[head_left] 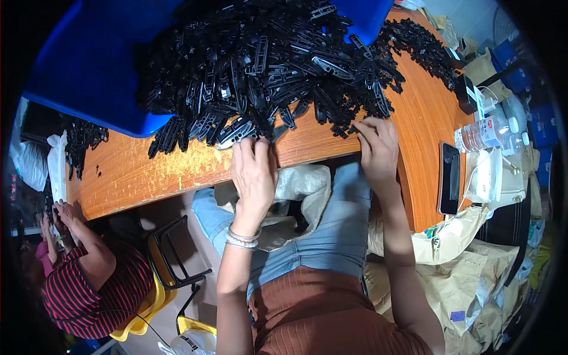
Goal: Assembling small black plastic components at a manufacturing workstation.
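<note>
A big heap of long black plastic parts (pixel 254 65) spills over the wooden table toward me. My left hand (pixel 254 171) is at the near table edge, its fingers bent and closed on a pointed black-and-silver plastic part (pixel 235 132) at the front of the heap. The fingertips are partly hidden behind the hand's back. To the right, my right hand (pixel 378 148) bends its fingers in a pinch beside small black plastic pieces (pixel 343 127). One small dark piece seems to be at its fingertips, though it is too small to make out fully.
A blue bin (pixel 89 77) lies tipped behind the heap. More small black pieces (pixel 420 50) spread along the right side. A phone (pixel 449 177) and water bottles (pixel 482 135) are at the right edge. Beside paper bags (pixel 449 284) I sit; a person in stripes (pixel 100 290) works at left.
</note>
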